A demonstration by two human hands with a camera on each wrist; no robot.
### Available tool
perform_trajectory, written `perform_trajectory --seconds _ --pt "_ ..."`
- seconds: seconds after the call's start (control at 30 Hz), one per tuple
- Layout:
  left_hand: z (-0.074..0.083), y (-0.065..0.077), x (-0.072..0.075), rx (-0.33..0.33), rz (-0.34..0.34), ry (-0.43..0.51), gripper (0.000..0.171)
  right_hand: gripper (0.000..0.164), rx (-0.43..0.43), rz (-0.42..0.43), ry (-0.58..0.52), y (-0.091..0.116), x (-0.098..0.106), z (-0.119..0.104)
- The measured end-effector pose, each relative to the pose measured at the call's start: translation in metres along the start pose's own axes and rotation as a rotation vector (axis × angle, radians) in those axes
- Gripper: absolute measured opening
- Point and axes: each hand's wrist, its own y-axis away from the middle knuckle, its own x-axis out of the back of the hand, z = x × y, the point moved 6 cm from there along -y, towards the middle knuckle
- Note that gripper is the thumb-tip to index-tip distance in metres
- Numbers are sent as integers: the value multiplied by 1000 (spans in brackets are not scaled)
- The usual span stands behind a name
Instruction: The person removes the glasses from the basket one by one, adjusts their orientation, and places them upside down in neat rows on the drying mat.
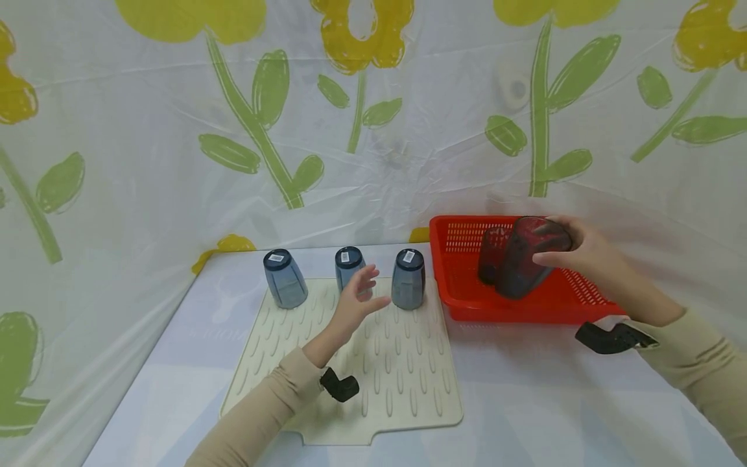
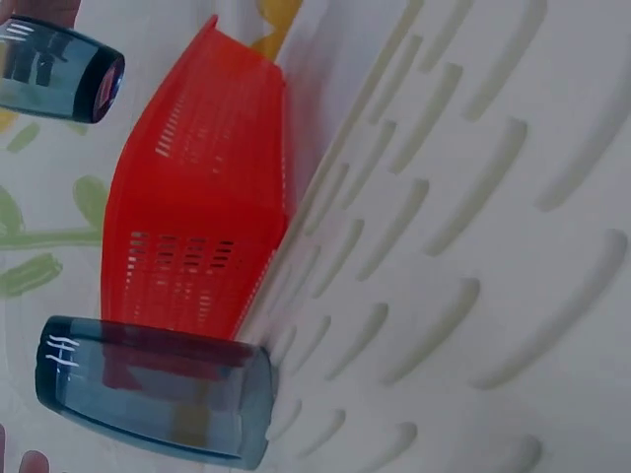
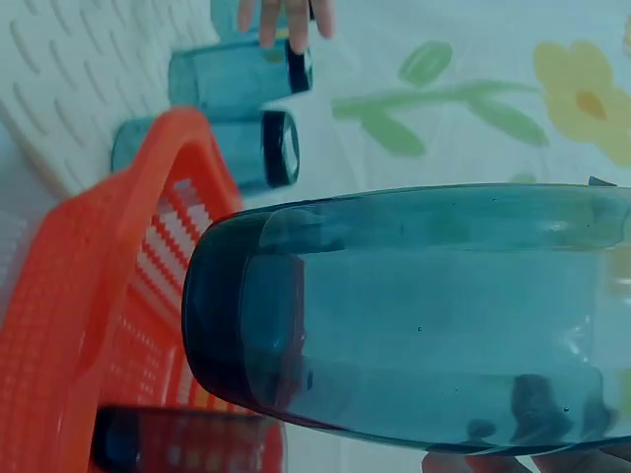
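My right hand (image 1: 574, 250) grips a blue tinted drinking glass (image 1: 519, 275) near its rim, tilted above the red basket (image 1: 356, 311). In the right wrist view this glass (image 3: 424, 315) fills much of the frame, its dark base to the left. Another glass (image 1: 489, 256) lies inside the basket. Three glasses, the left one (image 1: 284, 282), the middle one (image 1: 348, 263) and the right one (image 1: 408, 282), stand upside down along the far side of a cream ribbed mat (image 1: 385, 389). Over the mat, my left hand (image 1: 357, 299) holds nothing, its fingers apart, in front of the middle and right glasses.
The basket's perforated wall (image 2: 187, 197) stands close to the mat's right edge. A white cloth with printed flowers (image 1: 408, 168) hangs behind the table (image 1: 525, 402). Dark wrist mounts (image 1: 340, 385) sit on both sleeves.
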Motion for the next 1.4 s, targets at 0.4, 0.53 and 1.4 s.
perform_trajectory --seconds 0.4,0.53,1.4 --pt "2 14 -9 -2 -43 35 67 44 61 -44 -53 6 -33 -17" --pt "2 18 -16 -4 -60 55 68 44 65 -61 -97 5 -44 -21" --pt "6 24 -50 -1 -167 109 72 62 27 -153 -236 9 -102 -28"
